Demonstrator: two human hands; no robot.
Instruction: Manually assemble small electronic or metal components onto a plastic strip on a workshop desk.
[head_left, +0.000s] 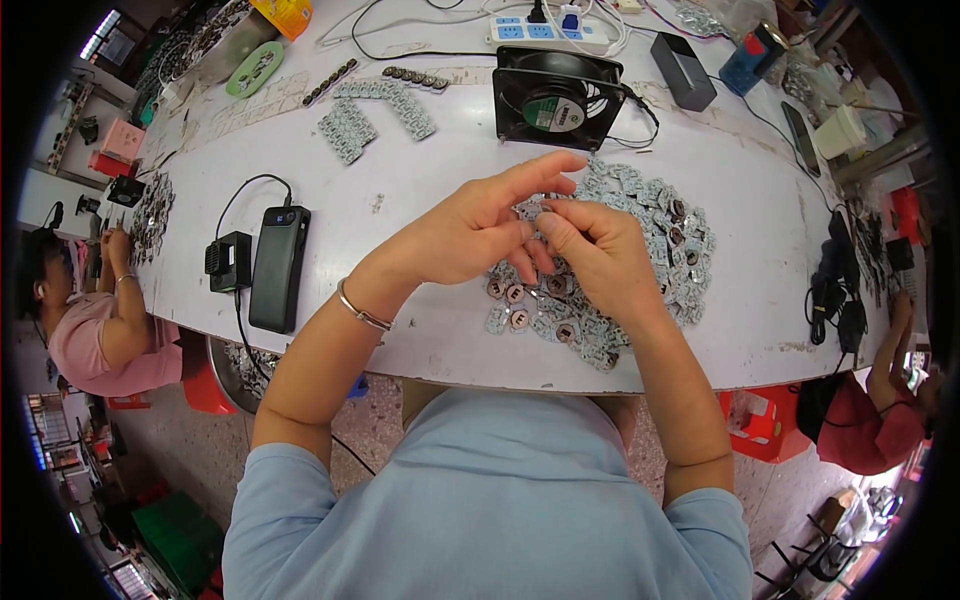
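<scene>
My left hand and my right hand meet over a heap of small silvery metal parts. Between the fingertips shows a bit of a small grey metal part, mostly covered by the fingers. The right thumb and index finger pinch at it. On the left, the index finger stretches out past it while the thumb and other fingers close around the same spot. Several loose pieces with round brown centres lie at the heap's near left edge, below the left fingers.
A black square fan stands beyond the heap. Flat parts in rows lie far left, near a green tray. A black power bank is cabled to a small black device. A power strip lies at the back. Other people sit at both sides.
</scene>
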